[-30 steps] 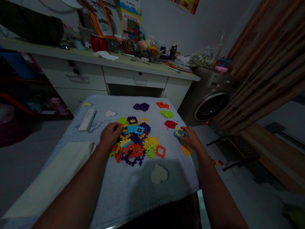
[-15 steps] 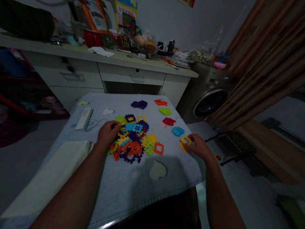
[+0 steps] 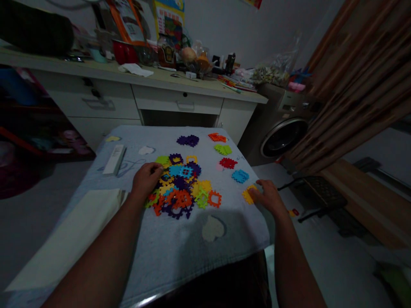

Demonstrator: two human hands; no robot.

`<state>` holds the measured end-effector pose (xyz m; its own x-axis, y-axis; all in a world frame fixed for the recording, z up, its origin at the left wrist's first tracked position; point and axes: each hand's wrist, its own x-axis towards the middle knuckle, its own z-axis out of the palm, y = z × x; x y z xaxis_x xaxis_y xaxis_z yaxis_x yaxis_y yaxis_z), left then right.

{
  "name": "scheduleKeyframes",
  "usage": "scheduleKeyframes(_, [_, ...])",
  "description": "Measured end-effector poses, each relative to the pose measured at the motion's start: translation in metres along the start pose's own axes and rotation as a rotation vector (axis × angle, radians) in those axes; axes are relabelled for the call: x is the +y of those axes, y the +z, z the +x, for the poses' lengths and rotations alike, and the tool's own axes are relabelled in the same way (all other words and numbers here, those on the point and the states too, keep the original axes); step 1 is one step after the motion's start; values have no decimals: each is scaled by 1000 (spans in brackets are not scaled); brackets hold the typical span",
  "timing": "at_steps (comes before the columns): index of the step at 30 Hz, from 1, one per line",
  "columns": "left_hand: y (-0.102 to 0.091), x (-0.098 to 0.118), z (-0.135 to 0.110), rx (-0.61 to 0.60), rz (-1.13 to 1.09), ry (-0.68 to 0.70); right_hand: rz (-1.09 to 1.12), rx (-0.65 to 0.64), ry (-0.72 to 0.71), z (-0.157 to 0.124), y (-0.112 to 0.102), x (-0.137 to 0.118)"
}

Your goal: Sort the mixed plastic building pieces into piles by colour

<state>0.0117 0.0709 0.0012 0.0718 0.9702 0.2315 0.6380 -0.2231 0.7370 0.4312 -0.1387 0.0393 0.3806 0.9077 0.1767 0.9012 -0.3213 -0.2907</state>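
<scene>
A mixed heap of flat, toothed, plastic-looking pieces (image 3: 183,184) is lying on the cloth-covered tabletop (image 3: 231,218). The left hand (image 3: 146,179) is resting against the heap's left side, its fingers curling narrowly; whether they are holding a piece, I cannot tell. The right hand (image 3: 268,196) is resting right of the heap, its thumb overlapping a small group of yellow toothed pieces (image 3: 248,195); its thumb and forefinger are standing apart, with no piece visibly pinched.

The step in hand is seemingly placing yellow pieces together, and moving off would be calling for a clean lift that is not dragging them. Blue toothed pieces (image 3: 240,176) are lying just beyond the yellow group, also right of the heap. The tabletop's right edge is running close beside the yellow group, while wider room is opening on the heap's near side.
</scene>
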Motion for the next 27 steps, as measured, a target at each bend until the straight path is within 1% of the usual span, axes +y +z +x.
scheduleKeyframes(1, [0, 0, 0, -2, -7, -3, 22, 15, -26, 4, -1, -9])
scheduleKeyframes(3, [0, 1, 0, -9, -20, -6, 74, 7, -115, 13, -1, -36])
scheduleKeyframes(6, [-1, 3, 0, -7, -32, 0, 167, -78, -294, 30, 7, -88])
scheduleKeyframes(8, [-1, 2, -1, -5, -48, 12, 202, -130, -389, 45, 18, -122])
scheduleKeyframes(10, [-1, 1, -1, -5, -72, 25, 222, -177, -436, 63, 31, -150])
scheduleKeyframes(13, [0, -2, -2, -7, -107, 39, 223, -229, -462, 92, 54, -178])
scheduleKeyframes(17, [-1, -2, -4, -21, -150, 46, 199, -274, -490, 124, 81, -194])
scheduleKeyframes(21, [-2, 0, -3, -28, -166, 40, 109, -310, -519, 141, 100, -197])
scheduleKeyframes(24, [-1, -1, -2, -33, -177, 34, 80, -305, -524, 146, 107, -193])
scheduleKeyframes(27, [-1, -4, -2, -36, -178, 41, 108, -283, -484, 145, 107, -185])
